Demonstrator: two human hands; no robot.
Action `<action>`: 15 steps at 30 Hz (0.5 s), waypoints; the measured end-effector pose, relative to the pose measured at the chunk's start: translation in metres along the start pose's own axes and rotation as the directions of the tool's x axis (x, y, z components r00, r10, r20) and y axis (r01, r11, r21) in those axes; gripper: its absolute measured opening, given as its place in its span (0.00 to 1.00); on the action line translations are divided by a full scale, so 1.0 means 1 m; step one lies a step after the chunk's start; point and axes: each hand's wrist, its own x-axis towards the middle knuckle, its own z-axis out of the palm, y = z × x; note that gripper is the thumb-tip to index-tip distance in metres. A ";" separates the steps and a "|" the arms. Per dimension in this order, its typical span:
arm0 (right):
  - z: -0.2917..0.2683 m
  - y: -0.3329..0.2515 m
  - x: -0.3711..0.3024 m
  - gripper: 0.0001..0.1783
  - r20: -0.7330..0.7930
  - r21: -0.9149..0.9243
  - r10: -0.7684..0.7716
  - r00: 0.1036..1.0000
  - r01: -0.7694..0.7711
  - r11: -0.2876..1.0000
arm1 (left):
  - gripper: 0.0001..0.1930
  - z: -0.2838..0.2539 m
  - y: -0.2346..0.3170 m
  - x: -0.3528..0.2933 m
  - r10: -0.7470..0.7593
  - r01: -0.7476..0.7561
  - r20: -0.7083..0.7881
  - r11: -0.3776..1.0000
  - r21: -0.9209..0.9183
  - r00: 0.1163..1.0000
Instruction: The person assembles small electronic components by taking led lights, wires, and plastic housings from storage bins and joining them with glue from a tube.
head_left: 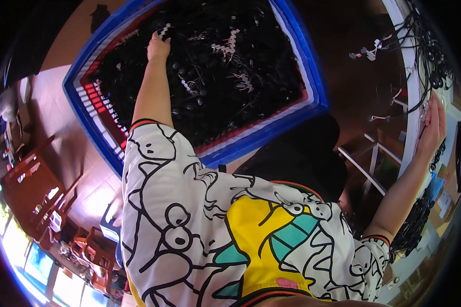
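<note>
My left arm stretches forward over a blue-rimmed crate (312, 61) heaped with black cables (205, 71). At its far left part, my left hand (160, 47) has its fingers closed around a bundle of black cables, with small white connectors (165, 30) showing at the fingertips. Out to the right, my right hand (434, 125) lies at the edge of a white table (409, 92), its fingers stretched out and holding nothing that I can make out. Coiled black cables (438, 66) lie on the table just beyond it.
White connectors (376, 48) on cable ends hang over the table's near edge. A pale metal frame (371, 158) stands below. More black cables (417, 220) and cardboard pieces (445, 204) are at the right. Wooden furniture (30, 179) stands on the tiled floor at the left.
</note>
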 end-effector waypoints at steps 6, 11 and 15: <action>-0.001 0.003 0.004 0.17 -0.014 0.005 0.033 0.999 -0.033 0.999 | 0.17 -0.019 -0.002 0.008 0.052 -0.051 -0.003 0.968 -0.246 0.999; -0.003 0.003 0.002 0.16 -0.003 0.009 0.004 1.000 -0.004 1.000 | 0.13 -0.054 0.003 -0.002 0.126 0.005 0.128 0.693 -0.720 0.984; 0.001 -0.005 -0.006 0.15 -0.063 0.088 -0.062 0.996 0.067 0.994 | 0.12 -0.097 0.015 -0.039 0.201 -0.046 0.146 0.721 -0.691 0.969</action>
